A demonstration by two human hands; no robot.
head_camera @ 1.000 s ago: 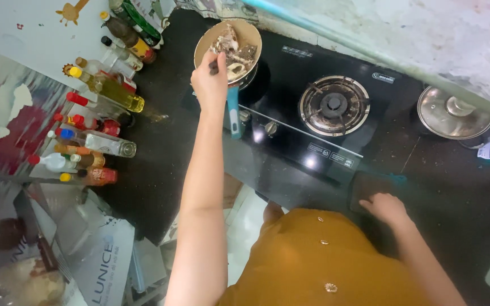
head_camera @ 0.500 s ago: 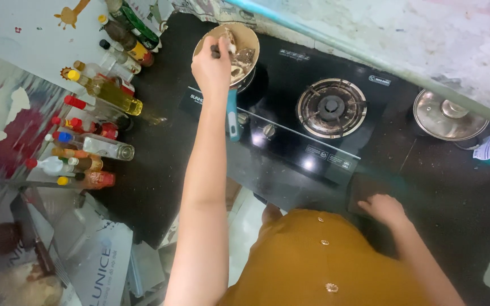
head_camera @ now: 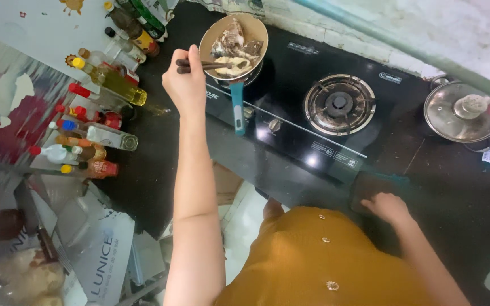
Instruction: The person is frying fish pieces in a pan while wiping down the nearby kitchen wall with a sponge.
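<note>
Head view looks down on a dark kitchen counter (head_camera: 160,170) with a black glass stove (head_camera: 313,107) on it. On the stove's left burner sits a small tan pan (head_camera: 253,28) with a blue handle (head_camera: 237,105) that points toward the person. Pale and brown chunks of food (head_camera: 231,48) fill the pan, piled up and lumpy; it may be fish or meat, but the view is too small to be sure. The left hand (head_camera: 185,82) is closed around a pair of dark chopsticks (head_camera: 208,65), and their tips reach into the food. The right hand (head_camera: 389,207) lies flat and open on the counter's front edge, just beside the stove, and holds nothing. The right burner (head_camera: 338,105) is bare. A pot with a glass lid (head_camera: 463,110) stands to the right of the stove. Many bottles (head_camera: 94,113) stand crowded along the wall to the left of the pan.
</note>
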